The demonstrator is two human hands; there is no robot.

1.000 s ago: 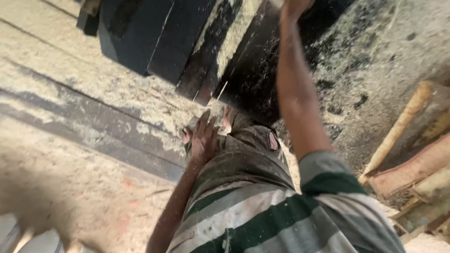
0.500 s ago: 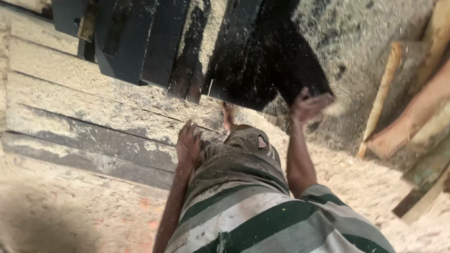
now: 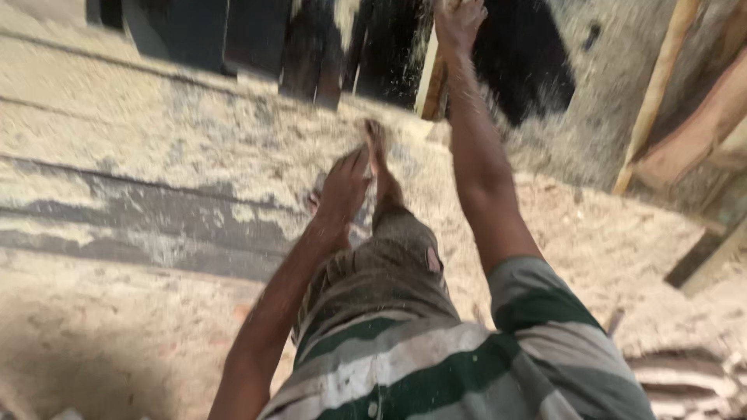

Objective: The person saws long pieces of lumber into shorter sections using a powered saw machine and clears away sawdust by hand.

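1. the ground (image 3: 156,155) across the left and middle of the frame is covered in pale sawdust, with darker bare strips running across the left side. dark planks (image 3: 257,39) stand along the top edge, and rough poles (image 3: 661,85) lean at the upper right.

2. your right hand (image 3: 459,23) is raised at the top centre of the frame, arm stretched up from the striped shirt (image 3: 436,365) at the bottom. it is closed round the top of a pale wood strip (image 3: 430,82), so the grip is narrow and holding. sawdust is falling around the wrist.

3. the strip hangs down from that hand, its long axis nearly upright in the frame, tilted a little to the left at the bottom. its lower end sits just in front of the dark planks. how far it goes above the hand is cut off by the frame edge.

4. your left hand (image 3: 342,190) is low, in the middle of the frame, fingers loosely spread and holding nothing. it hangs just beside your foot (image 3: 377,152), which rests on the sawdust.

5. the relation that matters: the strip lies up and to the right of your left hand, well apart from it. the right hand already has it, so the right is by far the nearer. the strip's free lower end points down toward the left hand's side.

6. motion blur softens the whole frame, so finer detail of the fingers on the strip cannot be told.
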